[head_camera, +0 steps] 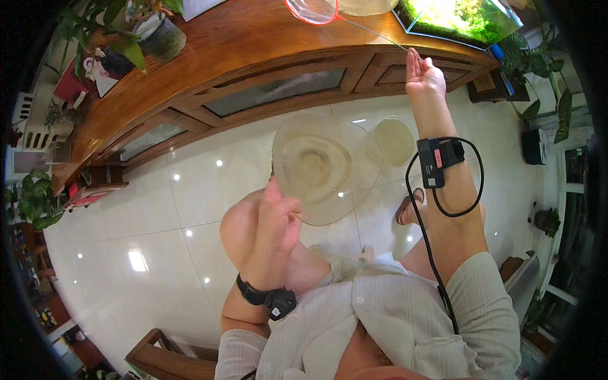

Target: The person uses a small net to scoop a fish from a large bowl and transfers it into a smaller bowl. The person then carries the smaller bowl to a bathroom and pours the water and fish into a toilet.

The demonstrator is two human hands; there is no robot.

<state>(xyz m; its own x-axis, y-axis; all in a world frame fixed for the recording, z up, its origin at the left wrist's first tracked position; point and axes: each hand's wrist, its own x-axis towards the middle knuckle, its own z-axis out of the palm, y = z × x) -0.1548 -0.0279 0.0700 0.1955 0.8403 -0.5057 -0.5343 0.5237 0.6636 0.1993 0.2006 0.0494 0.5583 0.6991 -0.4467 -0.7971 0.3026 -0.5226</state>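
Note:
My left hand (pixel 280 213) grips the rim of a clear bowl (pixel 294 137) and holds it above the floor, just past my knees. A shallow, slightly cloudy liquid seems to lie in its bottom. With my right hand (pixel 425 76) stretched out toward the cabinet, I hold the thin metal handle (pixel 375 33) of a small fish net (pixel 313 10). Its red-rimmed hoop is over the wooden cabinet top, partly cut off by the upper picture edge. Beside the hoop sits a round pale container (pixel 368 6), also cut off.
A lit planted aquarium (pixel 460 23) stands on the right end of the wooden cabinet (pixel 237 47). Potted plants (pixel 164 40) occupy its left part. Another round container (pixel 393 141) with pale liquid rests on the tiled floor (pixel 142 228). A black cable (pixel 425 247) hangs along my right arm.

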